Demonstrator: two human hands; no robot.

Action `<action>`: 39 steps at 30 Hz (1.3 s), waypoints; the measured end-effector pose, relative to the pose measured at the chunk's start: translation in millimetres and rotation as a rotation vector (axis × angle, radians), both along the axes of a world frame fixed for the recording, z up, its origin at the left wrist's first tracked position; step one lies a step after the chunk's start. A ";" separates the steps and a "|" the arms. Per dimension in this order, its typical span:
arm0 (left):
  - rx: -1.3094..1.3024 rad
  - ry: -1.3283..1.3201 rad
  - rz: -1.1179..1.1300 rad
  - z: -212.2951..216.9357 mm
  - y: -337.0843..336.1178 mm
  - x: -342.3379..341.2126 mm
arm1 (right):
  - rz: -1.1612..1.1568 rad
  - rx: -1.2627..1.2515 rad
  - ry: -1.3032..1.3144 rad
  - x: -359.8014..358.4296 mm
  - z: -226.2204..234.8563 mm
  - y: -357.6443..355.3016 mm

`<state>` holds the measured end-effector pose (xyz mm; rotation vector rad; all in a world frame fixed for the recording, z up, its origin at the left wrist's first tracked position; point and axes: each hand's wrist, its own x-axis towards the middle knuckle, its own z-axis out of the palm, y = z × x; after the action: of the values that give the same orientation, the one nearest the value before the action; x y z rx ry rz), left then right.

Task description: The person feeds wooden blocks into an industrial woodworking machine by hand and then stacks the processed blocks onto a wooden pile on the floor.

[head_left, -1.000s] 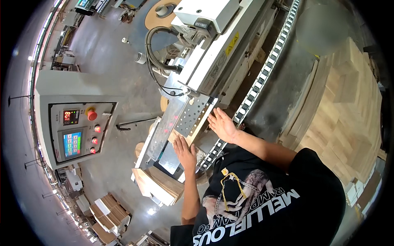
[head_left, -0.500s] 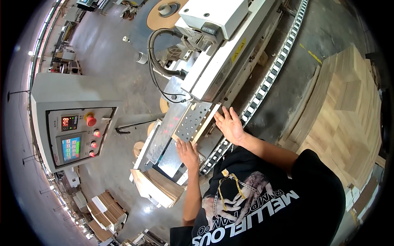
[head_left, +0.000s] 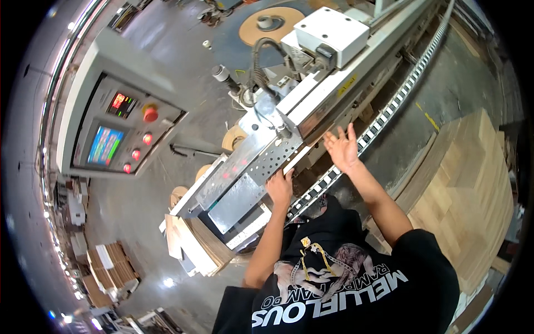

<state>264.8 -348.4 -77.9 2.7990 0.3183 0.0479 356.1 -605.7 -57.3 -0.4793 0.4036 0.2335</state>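
Observation:
A pale, narrow wooden strip (head_left: 300, 157) lies along the near side of a metal plate with round holes (head_left: 271, 160). Its far end reaches the white housing of a long machine (head_left: 325, 92). My left hand (head_left: 278, 188) is at the strip's near end, thumb apart from the fingers; some fingertips are hard to make out. To the right, my right hand (head_left: 344, 151) is raised beside the machine's edge, palm showing and fingers spread, with nothing in it.
A control box (head_left: 119, 119) with screen and red buttons stands left. Thin boards (head_left: 208, 245) are stacked at the machine's near end. A roller track (head_left: 356, 150) runs along its right side. Large wooden panels (head_left: 456, 195) are piled right; a tape reel (head_left: 278, 25) lies beyond.
The wooden piece has slid away from me toward the machine housing. My left hand has followed it up along the plate. My right hand stays spread beside the edge. The whole view has shifted.

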 end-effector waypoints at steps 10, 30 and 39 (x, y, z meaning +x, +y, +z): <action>-0.148 -0.197 0.065 26.2 72.4 -112.8 | 0.039 -0.342 -0.176 -98.0 41.4 17.4; 0.098 -0.145 0.998 59.7 346.5 -294.3 | 0.425 -0.725 -0.347 -201.3 71.7 96.2; 0.181 -0.309 0.862 81.4 360.7 -297.6 | 0.494 -0.705 -0.301 -203.1 72.7 99.9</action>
<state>-32.8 12.3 3.5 2.5321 1.4503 0.7164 153.0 -505.9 15.4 -1.2947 0.0508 0.4911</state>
